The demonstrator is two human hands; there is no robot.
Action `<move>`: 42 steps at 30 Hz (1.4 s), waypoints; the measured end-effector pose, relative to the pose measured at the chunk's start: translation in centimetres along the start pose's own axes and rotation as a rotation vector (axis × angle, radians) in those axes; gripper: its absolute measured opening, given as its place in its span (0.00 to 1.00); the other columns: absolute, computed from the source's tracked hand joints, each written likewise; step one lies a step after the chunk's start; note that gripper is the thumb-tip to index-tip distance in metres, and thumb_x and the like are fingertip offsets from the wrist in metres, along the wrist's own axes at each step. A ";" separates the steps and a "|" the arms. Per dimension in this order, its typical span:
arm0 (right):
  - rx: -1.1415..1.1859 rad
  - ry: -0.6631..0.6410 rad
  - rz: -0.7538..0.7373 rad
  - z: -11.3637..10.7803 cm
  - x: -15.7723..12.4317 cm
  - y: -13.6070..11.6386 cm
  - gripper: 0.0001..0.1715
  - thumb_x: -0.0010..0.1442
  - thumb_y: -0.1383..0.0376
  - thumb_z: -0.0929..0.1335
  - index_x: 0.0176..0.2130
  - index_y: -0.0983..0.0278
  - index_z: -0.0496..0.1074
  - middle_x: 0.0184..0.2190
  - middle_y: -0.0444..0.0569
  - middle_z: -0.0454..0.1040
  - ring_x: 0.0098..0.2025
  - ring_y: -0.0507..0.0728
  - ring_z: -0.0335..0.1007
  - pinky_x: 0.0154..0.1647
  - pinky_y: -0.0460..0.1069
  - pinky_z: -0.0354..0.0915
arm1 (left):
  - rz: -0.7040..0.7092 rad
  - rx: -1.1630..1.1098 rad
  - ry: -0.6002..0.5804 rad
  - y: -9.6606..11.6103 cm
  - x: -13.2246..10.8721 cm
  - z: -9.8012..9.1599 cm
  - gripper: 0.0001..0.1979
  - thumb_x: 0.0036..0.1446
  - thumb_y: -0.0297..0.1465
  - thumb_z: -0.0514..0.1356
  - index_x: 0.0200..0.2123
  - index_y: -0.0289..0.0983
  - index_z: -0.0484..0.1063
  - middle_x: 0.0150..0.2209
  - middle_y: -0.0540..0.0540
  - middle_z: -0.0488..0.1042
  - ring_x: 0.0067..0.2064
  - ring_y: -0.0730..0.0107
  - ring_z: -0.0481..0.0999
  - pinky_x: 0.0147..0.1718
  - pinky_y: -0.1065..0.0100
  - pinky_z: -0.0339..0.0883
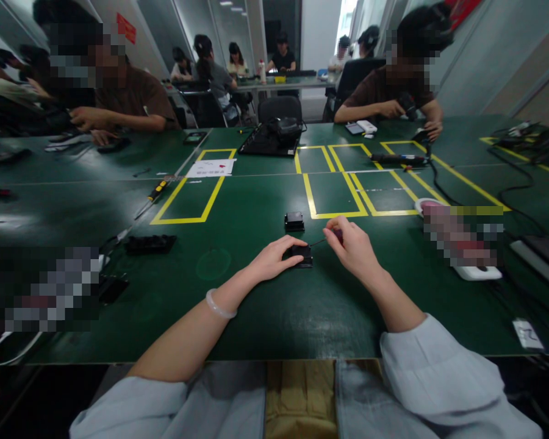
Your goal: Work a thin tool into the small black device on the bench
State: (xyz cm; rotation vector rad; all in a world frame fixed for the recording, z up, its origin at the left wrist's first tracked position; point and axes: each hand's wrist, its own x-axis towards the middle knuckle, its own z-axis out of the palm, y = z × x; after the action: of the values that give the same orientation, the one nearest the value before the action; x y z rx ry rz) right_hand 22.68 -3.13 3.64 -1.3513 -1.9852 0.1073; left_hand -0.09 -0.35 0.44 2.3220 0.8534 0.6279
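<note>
On the green table, my left hand (279, 259) bends its fingers and thumb over a small black block-shaped part (305, 257), holding it against the surface and hiding much of it. My right hand (354, 247) is closed on a small screwdriver (338, 234) with a dark reddish handle. Its thin shaft points left toward the part's far edge; whether the tip touches cannot be made out. Just beyond my hands stands a second small black part (294, 221), apart from both.
Yellow tape outlines (338, 214) mark the table ahead. To the left lie a yellow-and-black screwdriver (158, 190) and a black tray-like piece (150, 243). A blurred-out device on a white stand (478, 272) is at right. Co-workers sit opposite, one holding a dark tool (408, 107).
</note>
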 end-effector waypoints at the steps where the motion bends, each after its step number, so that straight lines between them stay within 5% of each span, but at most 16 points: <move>1: 0.005 0.007 -0.004 0.0 0.0 0.0 0.09 0.65 0.60 0.60 0.39 0.61 0.64 0.32 0.49 0.73 0.32 0.57 0.67 0.36 0.50 0.61 | 0.004 0.000 0.003 0.0 0.0 0.0 0.17 0.64 0.39 0.55 0.53 0.41 0.67 0.49 0.45 0.71 0.51 0.62 0.71 0.51 0.61 0.63; 6: 0.012 0.037 -0.007 0.1 -0.1 0.0 0.08 0.61 0.64 0.61 0.42 0.62 0.64 0.30 0.47 0.72 0.31 0.56 0.67 0.35 0.49 0.61 | 0.018 0.001 0.012 -0.2 0.0 0.2 0.17 0.64 0.39 0.55 0.53 0.40 0.67 0.49 0.45 0.71 0.50 0.62 0.71 0.51 0.62 0.63; 13: 0.006 0.021 0.006 0.0 -0.1 0.1 0.10 0.65 0.57 0.61 0.38 0.61 0.64 0.30 0.48 0.72 0.31 0.56 0.66 0.35 0.50 0.60 | 0.020 -0.004 0.019 -0.1 0.0 0.1 0.16 0.66 0.39 0.52 0.53 0.40 0.67 0.49 0.44 0.71 0.51 0.62 0.71 0.52 0.61 0.63; 23: 0.043 0.023 0.010 0.1 -0.1 -0.1 0.09 0.59 0.65 0.62 0.42 0.62 0.63 0.32 0.48 0.72 0.31 0.55 0.67 0.35 0.50 0.61 | 0.031 -0.008 0.030 -0.1 0.0 0.2 0.15 0.67 0.35 0.50 0.53 0.40 0.67 0.48 0.44 0.71 0.51 0.63 0.71 0.52 0.62 0.63; 34: 0.029 0.033 0.016 0.3 -0.1 0.4 0.12 0.65 0.55 0.61 0.36 0.61 0.65 0.29 0.48 0.72 0.31 0.57 0.66 0.34 0.49 0.59 | 0.049 0.000 0.040 0.0 0.1 0.2 0.14 0.67 0.34 0.50 0.52 0.40 0.67 0.49 0.44 0.71 0.51 0.63 0.70 0.53 0.62 0.62; 42: 0.072 0.049 0.017 0.3 -0.1 0.3 0.06 0.63 0.63 0.61 0.40 0.61 0.64 0.31 0.49 0.72 0.32 0.56 0.68 0.36 0.50 0.62 | 0.048 -0.026 0.045 0.2 0.1 0.2 0.12 0.66 0.33 0.50 0.48 0.39 0.69 0.48 0.44 0.71 0.51 0.63 0.71 0.53 0.62 0.62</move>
State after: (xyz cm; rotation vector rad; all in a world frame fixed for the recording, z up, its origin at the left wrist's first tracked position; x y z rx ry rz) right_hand 22.74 -3.01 3.24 -1.3128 -1.9118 0.1513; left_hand 0.15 -0.44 0.44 2.3193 0.8070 0.7104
